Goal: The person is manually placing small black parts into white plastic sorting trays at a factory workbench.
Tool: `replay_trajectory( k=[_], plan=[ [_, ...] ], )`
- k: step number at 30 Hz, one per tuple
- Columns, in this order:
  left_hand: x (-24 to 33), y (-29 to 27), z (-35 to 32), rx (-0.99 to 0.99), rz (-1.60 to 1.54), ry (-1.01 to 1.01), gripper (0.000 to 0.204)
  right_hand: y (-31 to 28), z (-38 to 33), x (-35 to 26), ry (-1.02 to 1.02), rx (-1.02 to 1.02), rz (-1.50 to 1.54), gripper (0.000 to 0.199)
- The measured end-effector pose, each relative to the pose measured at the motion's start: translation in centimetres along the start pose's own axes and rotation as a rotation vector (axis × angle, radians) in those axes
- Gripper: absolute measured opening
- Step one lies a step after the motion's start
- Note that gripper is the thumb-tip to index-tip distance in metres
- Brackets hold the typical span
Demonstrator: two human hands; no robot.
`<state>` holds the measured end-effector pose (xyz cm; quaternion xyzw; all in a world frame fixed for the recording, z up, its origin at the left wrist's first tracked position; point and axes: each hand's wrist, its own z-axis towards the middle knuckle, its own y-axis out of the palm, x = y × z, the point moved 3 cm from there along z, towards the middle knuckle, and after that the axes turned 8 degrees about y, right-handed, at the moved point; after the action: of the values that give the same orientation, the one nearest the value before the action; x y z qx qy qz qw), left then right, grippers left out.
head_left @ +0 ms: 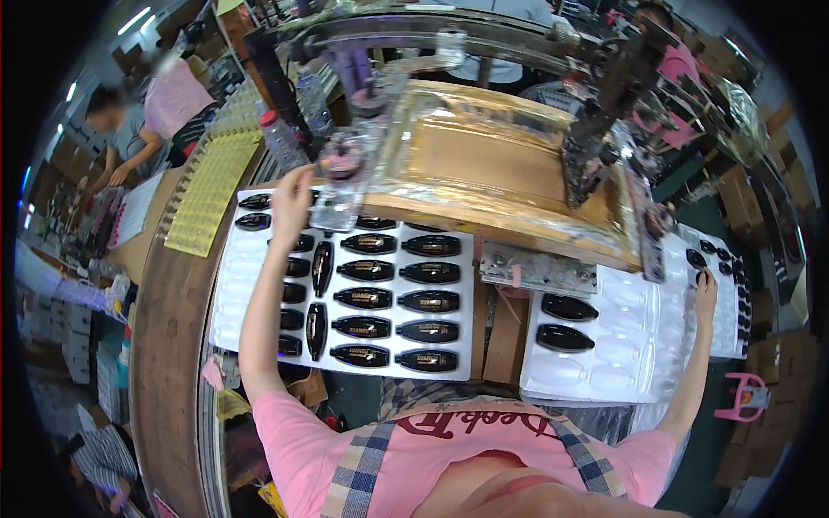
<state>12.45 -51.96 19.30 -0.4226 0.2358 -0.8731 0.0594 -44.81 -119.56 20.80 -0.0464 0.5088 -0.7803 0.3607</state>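
Note:
My left hand [292, 205] reaches over the upper part of a white moulded tray [226, 293]. Its fingers are drawn together near the edge of the machine; what they hold, if anything, I cannot make out. Several glossy black oval pieces with gold print [363, 299] lie in this tray, some turned upright. Far to the right, my right hand [705, 295] is closed at the fingertips around a small black oval piece [699, 277], beside more of them in another white tray [734, 344]. A nearer right tray [604, 380] carries unprinted black ovals [566, 337].
A wooden-framed printing screen [501, 207] in a dark machine hangs over the middle, above a metal plate [540, 269]. A red-capped bottle [281, 138] and a yellow sheet [207, 194] are at left. A pink stool [743, 397] stands right. Other people work at the far left and back.

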Motion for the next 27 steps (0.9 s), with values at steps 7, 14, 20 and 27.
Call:
replay_trajectory(
  k=[7,14,20,27],
  plan=[
    [16.5,11.6,-3.4,-0.216,-0.177,0.366,0.031,-2.4,-8.5,-23.2,0.034,-0.267,0.684,0.037],
    [17.6,16.5,1.0,-0.273,-0.785,0.081,0.026,-1.1,-11.8,-38.1,-0.245,-0.550,0.682,0.040],
    [12.7,8.9,1.7,-0.100,-0.807,-0.002,0.021,1.4,-13.7,-44.5,-0.514,-0.520,0.448,0.051],
    [-5.7,-7.0,-2.5,0.299,-0.265,-0.169,0.021,3.2,-10.6,-30.1,-0.304,-0.202,0.383,0.030]
  ],
)
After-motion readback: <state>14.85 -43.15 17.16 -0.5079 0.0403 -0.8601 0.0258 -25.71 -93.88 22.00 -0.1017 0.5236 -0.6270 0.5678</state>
